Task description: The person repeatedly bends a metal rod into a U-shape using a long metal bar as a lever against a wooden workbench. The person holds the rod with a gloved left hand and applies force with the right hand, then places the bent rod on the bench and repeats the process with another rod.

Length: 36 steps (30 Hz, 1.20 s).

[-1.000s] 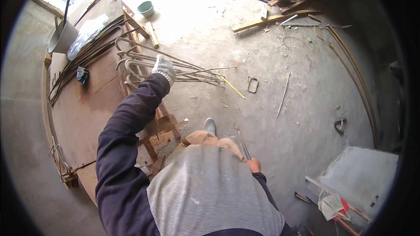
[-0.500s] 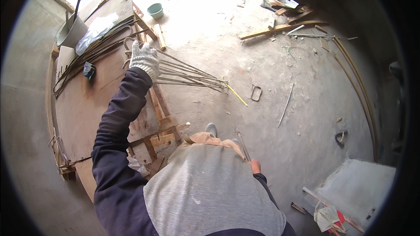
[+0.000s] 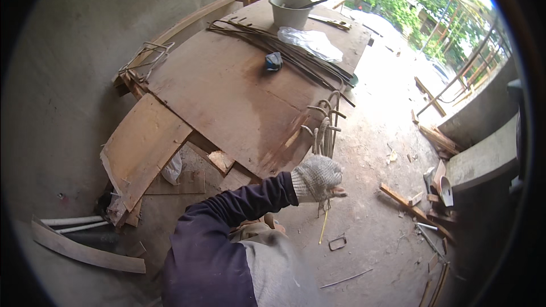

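Observation:
My left hand (image 3: 318,179), in a grey knit glove, is closed at a bundle of bent steel rods (image 3: 326,136). Hooked ends of the rods stand above the hand at the right edge of the wooden table (image 3: 227,91). Their lower ends show just under the glove, by a yellow strip (image 3: 323,227). The glove hides the middle of the bundle and where the fingers meet it. My right hand is out of sight. On the tabletop lie more long steel rods (image 3: 273,51) and a small blue and black object (image 3: 273,61).
A grey bucket (image 3: 290,12) with a dark handle sticking out and a white plastic bag (image 3: 313,42) sit at the table's far side. On the floor are a small metal frame (image 3: 337,243), a thin rod (image 3: 347,278) and wooden boards (image 3: 412,207) at the right.
The view has swung left, bringing more of the table in. My left hand has shifted from near the hooked ends to lower along the rods. My right hand has left the view.

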Tool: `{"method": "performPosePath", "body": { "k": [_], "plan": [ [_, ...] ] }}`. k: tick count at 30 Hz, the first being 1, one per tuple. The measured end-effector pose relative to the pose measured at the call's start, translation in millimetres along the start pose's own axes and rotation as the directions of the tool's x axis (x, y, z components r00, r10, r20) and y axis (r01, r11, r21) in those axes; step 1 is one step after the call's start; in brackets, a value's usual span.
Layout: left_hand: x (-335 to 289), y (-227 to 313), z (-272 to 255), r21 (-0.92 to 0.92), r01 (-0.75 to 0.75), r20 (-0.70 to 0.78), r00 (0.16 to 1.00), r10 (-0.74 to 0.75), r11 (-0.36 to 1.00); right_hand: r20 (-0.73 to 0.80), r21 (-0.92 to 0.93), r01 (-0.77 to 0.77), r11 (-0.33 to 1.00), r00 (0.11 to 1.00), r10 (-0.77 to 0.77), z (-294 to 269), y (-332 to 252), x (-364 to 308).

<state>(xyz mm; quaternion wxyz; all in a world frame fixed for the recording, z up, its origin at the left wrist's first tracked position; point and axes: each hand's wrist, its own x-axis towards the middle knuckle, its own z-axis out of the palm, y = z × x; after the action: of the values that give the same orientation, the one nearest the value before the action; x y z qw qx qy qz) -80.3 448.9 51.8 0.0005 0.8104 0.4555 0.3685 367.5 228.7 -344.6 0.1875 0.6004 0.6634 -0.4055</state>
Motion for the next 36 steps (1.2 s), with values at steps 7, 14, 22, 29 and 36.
{"method": "performPosePath", "body": {
  "k": [7,14,22,29,36],
  "plan": [
    [-71.4,108.6,3.3,-0.227,0.441,0.359,0.867,-0.347,0.868,0.099,-0.239,0.242,0.94,0.97,-0.224,-75.7,2.5,30.6],
    [-156.3,138.3,32.8,0.124,0.815,0.677,0.347,-0.649,0.565,0.2,-0.422,0.5,0.757,0.865,-0.46,-111.7,15.9,39.2],
    [-578.0,170.7,142.5,0.497,0.851,0.362,-0.379,-0.852,-0.168,0.197,-0.031,0.242,0.97,0.953,-0.231,-69.8,28.3,14.3],
    [-737.4,373.0,145.7,0.588,0.729,0.306,-0.602,-0.738,-0.351,0.575,-0.455,0.793,0.405,0.609,-0.546,16.3,97.1,23.5],
    [-661.6,407.1,127.3,-0.088,0.507,0.217,-0.83,-0.513,-0.857,0.581,-0.553,0.581,0.598,0.783,-0.224,11.4,81.9,45.6]
  ]
}}
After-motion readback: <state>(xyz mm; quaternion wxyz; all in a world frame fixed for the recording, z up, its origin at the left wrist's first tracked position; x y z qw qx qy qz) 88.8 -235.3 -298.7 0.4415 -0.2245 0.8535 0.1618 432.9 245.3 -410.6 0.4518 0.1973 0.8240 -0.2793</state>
